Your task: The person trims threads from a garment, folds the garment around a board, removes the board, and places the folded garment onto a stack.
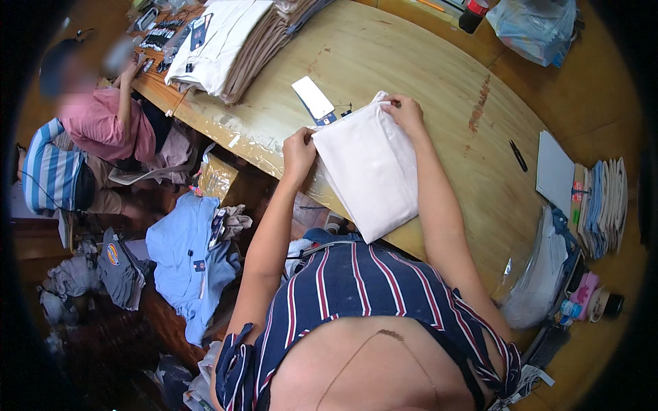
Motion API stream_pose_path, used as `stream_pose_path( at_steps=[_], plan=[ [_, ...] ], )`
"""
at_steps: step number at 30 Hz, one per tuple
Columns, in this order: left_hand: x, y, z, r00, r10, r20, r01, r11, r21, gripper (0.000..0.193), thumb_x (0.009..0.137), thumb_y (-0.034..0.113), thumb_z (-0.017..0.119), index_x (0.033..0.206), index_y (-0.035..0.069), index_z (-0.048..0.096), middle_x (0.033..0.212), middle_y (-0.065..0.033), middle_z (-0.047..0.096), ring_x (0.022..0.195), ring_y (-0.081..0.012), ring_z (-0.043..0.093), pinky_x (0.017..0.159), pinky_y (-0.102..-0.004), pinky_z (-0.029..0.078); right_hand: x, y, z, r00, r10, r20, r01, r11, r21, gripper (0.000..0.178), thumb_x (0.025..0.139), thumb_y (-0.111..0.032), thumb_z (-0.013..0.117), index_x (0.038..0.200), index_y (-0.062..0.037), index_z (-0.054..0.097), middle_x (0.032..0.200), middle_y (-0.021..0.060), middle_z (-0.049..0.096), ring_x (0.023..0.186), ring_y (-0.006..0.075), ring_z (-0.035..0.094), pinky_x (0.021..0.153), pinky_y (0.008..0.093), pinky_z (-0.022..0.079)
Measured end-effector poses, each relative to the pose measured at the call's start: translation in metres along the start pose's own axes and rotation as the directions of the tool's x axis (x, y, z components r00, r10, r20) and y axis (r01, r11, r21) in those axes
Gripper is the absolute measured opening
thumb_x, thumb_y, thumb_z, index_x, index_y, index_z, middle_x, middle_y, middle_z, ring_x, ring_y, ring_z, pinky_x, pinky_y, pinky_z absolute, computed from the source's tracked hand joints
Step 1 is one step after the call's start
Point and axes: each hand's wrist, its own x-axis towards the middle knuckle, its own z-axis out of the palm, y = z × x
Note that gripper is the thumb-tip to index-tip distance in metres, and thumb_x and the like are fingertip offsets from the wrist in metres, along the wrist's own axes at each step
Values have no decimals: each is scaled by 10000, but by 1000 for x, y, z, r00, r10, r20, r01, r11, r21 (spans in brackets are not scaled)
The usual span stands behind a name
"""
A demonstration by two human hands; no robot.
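A folded pale off-white garment point(370, 168) lies on the table in front of me, its near corner reaching the table edge by my waist. My left hand point(299, 154) pinches its far left corner, fingers closed. At the far right corner my right hand point(406, 113) grips the cloth between thumb and fingers. Beyond the far edge lie a white card tag point(313, 99) and a dark blue tag point(325, 119), with a small black piece beside them. How many layers each hand holds is hidden.
On the wooden table point(445, 75) stand a stack of folded white and tan garments point(229, 51) and small black scissors or snips point(518, 156). Blue clothes point(188, 253) hang lower left. A person in pink point(110, 127) sits at far left. Folded clothes point(602, 205) stand right.
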Motion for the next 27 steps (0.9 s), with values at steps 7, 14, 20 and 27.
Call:
stream_pose_path(
  at_steps=[7, 14, 20, 27],
  plan=[
    [16, -20, -8, 905, -263, 335, 395, 815, -425, 143, 841, 7, 430, 895, -79, 530, 689, -107, 574, 577, -160, 585, 484, -249, 488, 10, -1, 16, 989, -149, -6, 137, 919, -369, 268, 719, -234, 631, 900, -42, 580, 911, 155, 586, 862, 302, 553, 737, 372, 429],
    [-19, 29, -26, 965, -242, -99, 258, 944, 205, 420, 749, 323, 604, 858, -79, 551, 779, -246, 569, 691, -348, 575, 650, -379, 457, 23, -26, -1, 979, 129, 155, -32, 859, -511, 339, 692, -221, 663, 935, -6, 566, 978, 200, 566, 926, 303, 550, 772, 381, 437],
    [-8, 23, -8, 988, -149, -46, 156, 952, 264, 450, 647, 319, 690, 846, -61, 555, 854, -235, 566, 789, -357, 560, 712, -398, 441, 33, -8, 3, 979, 32, 200, 77, 855, -512, 374, 647, -244, 696, 908, 3, 593, 967, 196, 578, 901, 328, 558, 771, 395, 441],
    [-1, 14, -8, 978, -188, -84, 196, 976, 94, 376, 625, 203, 706, 798, -47, 486, 795, -231, 538, 781, -370, 541, 686, -409, 444, 15, -8, -3, 996, -88, -13, 77, 925, -372, 444, 687, -229, 655, 1033, 13, 516, 991, 217, 549, 941, 344, 517, 806, 398, 408]
  ],
)
